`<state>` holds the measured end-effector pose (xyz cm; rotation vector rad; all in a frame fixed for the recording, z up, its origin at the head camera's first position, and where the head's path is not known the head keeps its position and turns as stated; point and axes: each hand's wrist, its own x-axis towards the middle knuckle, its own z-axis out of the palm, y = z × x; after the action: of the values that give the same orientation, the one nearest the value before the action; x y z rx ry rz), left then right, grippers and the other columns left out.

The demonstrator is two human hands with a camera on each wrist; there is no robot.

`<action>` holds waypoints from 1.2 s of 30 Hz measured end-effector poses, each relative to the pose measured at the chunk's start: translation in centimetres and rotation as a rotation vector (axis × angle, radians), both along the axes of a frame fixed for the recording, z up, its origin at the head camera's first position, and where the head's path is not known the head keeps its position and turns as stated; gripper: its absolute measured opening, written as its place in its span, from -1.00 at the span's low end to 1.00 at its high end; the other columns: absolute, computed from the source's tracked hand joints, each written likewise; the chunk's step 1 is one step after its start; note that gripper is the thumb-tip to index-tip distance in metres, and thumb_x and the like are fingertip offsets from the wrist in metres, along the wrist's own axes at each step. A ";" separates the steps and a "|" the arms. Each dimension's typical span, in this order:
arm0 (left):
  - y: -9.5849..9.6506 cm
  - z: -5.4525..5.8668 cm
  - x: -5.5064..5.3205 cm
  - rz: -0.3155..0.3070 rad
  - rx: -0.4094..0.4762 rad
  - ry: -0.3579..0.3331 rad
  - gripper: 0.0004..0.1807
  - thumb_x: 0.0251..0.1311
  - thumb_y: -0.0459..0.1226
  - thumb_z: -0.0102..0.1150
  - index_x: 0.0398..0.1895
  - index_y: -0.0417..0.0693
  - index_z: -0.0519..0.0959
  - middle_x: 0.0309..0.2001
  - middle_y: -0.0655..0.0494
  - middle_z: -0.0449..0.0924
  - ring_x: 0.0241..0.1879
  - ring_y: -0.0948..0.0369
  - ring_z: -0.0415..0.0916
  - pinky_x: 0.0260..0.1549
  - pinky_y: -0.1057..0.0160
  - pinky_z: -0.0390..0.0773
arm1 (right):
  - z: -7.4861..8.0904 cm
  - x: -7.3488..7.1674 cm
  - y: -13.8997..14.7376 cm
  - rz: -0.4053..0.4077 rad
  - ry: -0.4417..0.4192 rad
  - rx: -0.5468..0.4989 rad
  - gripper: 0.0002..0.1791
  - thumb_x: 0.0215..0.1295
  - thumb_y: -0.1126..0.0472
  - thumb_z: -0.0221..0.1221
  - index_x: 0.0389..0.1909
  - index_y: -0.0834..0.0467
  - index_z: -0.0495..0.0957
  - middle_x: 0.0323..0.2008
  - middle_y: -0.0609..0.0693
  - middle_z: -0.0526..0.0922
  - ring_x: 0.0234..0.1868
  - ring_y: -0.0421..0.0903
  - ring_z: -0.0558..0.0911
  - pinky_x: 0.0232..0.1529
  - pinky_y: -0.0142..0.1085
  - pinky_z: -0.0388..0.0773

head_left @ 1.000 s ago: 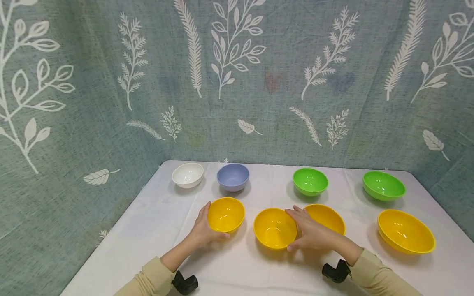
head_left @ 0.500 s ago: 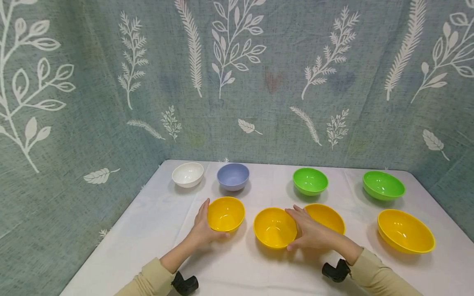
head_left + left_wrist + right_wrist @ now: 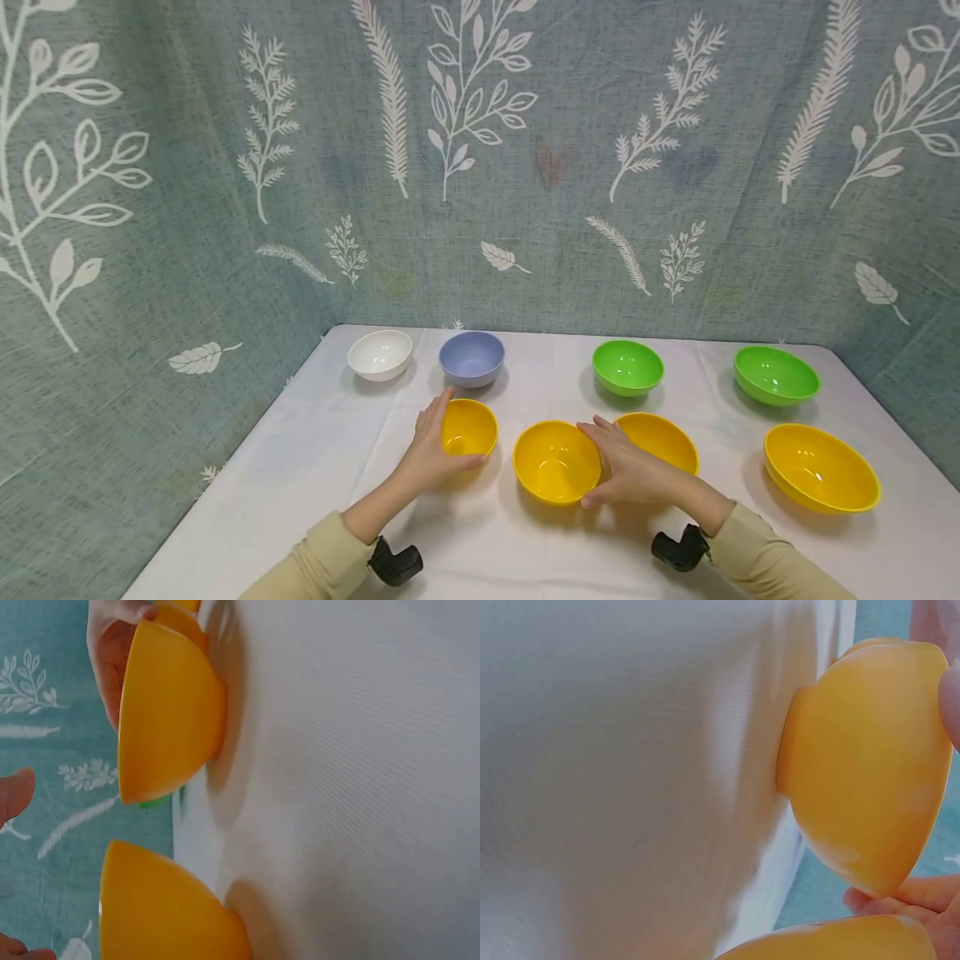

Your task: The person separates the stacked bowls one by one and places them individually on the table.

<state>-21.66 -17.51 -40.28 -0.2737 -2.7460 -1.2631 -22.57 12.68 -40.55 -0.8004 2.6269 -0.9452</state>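
Observation:
My left hand (image 3: pixel 435 446) is over the left yellow bowl (image 3: pixel 471 425), thumb and fingers spread, covering part of its left side. From the left wrist, the thumb (image 3: pixel 16 793) shows apart from that bowl (image 3: pixel 161 911), above rim level. The middle yellow bowl (image 3: pixel 555 467) sits upright on the white cloth. My right hand (image 3: pixel 626 467) holds it by its right side, thumb at the near rim and fingers at the far rim. In the right wrist view the thumb (image 3: pixel 951 705) lies against this bowl (image 3: pixel 866 757).
Partly behind my right hand stands another yellow bowl (image 3: pixel 660 442); a larger one (image 3: pixel 821 468) is at far right. Along the back are a white bowl (image 3: pixel 380 356), a blue bowl (image 3: pixel 472 360) and two green bowls (image 3: pixel 628 368). A patterned curtain (image 3: pixel 555 275) closes off the back.
Over the last half second my left hand has come off the left bowl's side and moved right and up over it. The right hand and the bowls look unmoved.

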 end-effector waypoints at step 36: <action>6.4 1.0 1.2 -0.264 -0.090 -0.170 0.22 -0.19 -0.03 0.43 0.43 -0.13 -0.18 0.43 -0.14 -0.17 0.39 -0.06 -0.11 0.25 -0.14 0.07 | 0.0 0.2 0.7 0.000 0.041 -0.021 0.09 -0.16 -0.02 0.41 0.31 0.39 0.05 0.32 0.43 -0.01 0.32 0.43 -0.13 0.21 0.32 -0.16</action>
<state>-20.48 -11.09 -39.32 -0.5795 -2.9959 -1.2751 -22.40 13.39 -40.51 -0.8332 2.6563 -0.9683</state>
